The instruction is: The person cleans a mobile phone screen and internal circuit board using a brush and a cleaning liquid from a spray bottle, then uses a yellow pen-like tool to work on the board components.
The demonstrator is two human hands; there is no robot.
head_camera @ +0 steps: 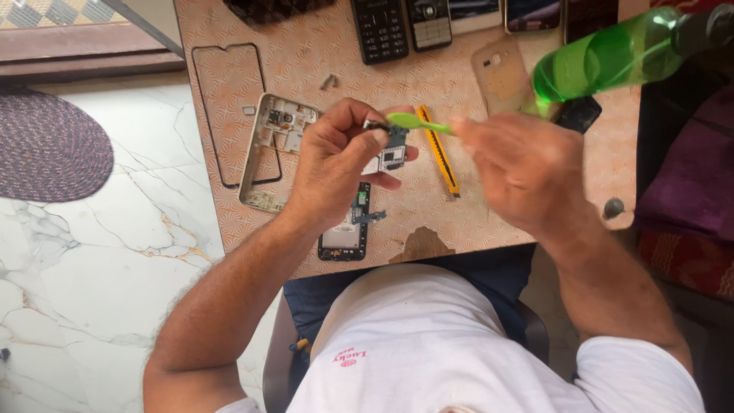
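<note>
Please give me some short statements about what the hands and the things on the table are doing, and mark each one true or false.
1. The left hand holds a small phone circuit board above the table. True.
2. The right hand holds a red screwdriver. False: it holds a green plastic brush-like tool, its tip at the board.
3. A yellow utility knife lies on the patterned tabletop. True.
4. The green plastic bottle lies on the marble floor. False: it is at the table's far right.
5. A bare silver phone frame lies left of the left hand. True.
</note>
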